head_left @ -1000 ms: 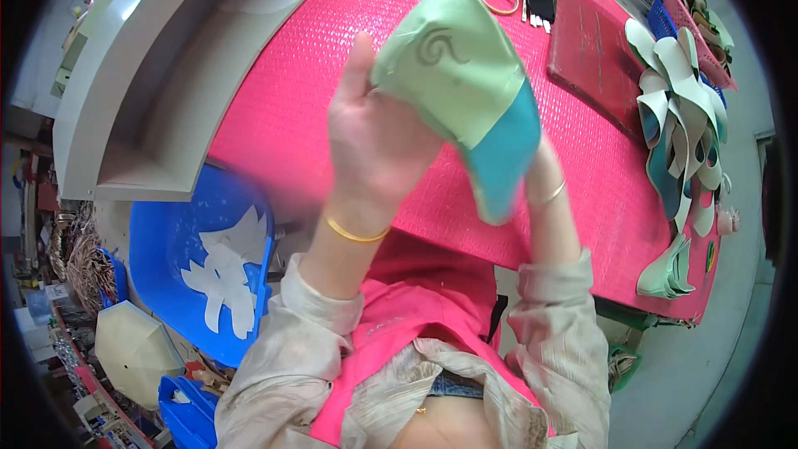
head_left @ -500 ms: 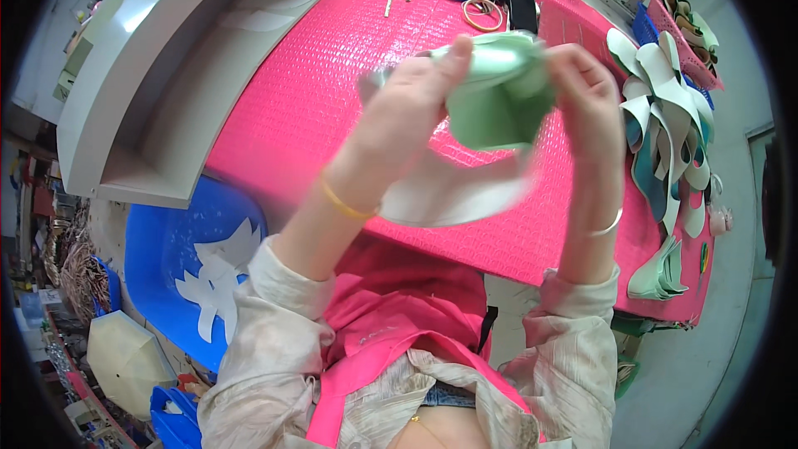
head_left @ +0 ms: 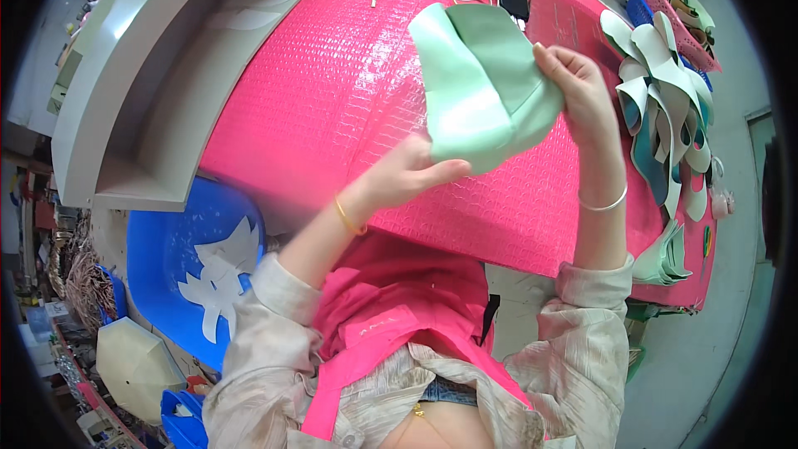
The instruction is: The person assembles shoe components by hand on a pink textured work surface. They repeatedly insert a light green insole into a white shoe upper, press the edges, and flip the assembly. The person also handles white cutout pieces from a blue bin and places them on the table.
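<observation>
In front of me, above the pink table, I hold a pale green, glossy shoe upper [head_left: 470,112] of leather-like sheet. It is curved and folded over, with a seam line running across it. My right hand [head_left: 583,98] pinches its right edge between thumb and fingers. At its lower left corner is my left hand [head_left: 405,173], thumb stretched along the bottom edge. The left fingertips are hidden behind the sheet.
A pink textured mat [head_left: 316,108] covers the table. White and teal upper pieces [head_left: 665,100] hang in a bunch at the right, above a folded green stack [head_left: 663,258]. A grey shelf [head_left: 158,116] stands left; a blue tub [head_left: 158,262] below holds white cut pieces.
The shoe upper has been turned and spread, so its green face now shows and the white underside is out of sight. My left hand has moved down, under the piece's lower corner.
</observation>
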Available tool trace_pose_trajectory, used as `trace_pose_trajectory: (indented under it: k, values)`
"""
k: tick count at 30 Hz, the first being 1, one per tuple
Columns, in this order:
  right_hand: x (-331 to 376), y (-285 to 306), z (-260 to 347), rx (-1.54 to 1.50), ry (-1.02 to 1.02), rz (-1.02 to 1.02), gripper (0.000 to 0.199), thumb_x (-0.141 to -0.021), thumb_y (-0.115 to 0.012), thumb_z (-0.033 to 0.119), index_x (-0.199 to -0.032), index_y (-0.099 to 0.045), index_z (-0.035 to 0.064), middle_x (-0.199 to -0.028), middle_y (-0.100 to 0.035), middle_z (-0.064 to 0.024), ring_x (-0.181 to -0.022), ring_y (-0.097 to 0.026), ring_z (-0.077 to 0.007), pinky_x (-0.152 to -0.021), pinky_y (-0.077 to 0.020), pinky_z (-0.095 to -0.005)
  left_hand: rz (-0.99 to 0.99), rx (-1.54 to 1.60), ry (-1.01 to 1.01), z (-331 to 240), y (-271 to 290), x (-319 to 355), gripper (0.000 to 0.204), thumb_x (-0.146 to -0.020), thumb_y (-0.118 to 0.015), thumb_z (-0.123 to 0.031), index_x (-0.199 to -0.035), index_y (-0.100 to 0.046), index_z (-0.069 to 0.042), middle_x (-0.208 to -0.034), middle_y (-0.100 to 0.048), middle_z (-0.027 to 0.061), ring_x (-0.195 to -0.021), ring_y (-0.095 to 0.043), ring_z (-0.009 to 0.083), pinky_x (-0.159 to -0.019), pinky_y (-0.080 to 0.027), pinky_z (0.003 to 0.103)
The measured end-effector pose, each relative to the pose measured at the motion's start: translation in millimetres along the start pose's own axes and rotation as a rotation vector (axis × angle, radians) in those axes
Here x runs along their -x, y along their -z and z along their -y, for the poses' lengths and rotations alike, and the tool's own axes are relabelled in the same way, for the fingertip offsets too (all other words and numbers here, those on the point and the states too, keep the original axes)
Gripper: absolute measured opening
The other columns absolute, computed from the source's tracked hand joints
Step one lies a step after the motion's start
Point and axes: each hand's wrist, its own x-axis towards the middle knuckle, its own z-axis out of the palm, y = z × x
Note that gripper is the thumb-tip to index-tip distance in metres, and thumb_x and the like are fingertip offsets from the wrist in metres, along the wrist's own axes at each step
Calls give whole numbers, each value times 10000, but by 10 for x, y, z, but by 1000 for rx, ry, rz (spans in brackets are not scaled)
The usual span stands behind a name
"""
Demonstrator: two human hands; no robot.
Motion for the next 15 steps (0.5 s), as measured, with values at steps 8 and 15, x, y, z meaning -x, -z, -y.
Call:
trace_pose_trajectory:
  k: [8, 15]
  values:
    - [191, -200, -119, -289, -273, 139, 363, -859, -552, 339, -975, -585, -4, -829, -636, -36, -713, -611, -89, -638, -477, -201, -303, 1005, 13, 98, -393, 82, 406, -909, -459, -290, -1163, -480, 26, -1176, -533, 86, -1114, -470, 186, -991, -312, 342]
    - [49, -310, 120, -176, -91, -112, 270, -806, -622, 261, -861, -630, -3, -745, -629, -39, -630, -585, -78, -586, -447, -199, -378, 1031, -109, -1, -520, 71, 397, -900, -468, -253, -1222, -442, -22, -1227, -501, 71, -1183, -419, 212, -1032, -271, 390]
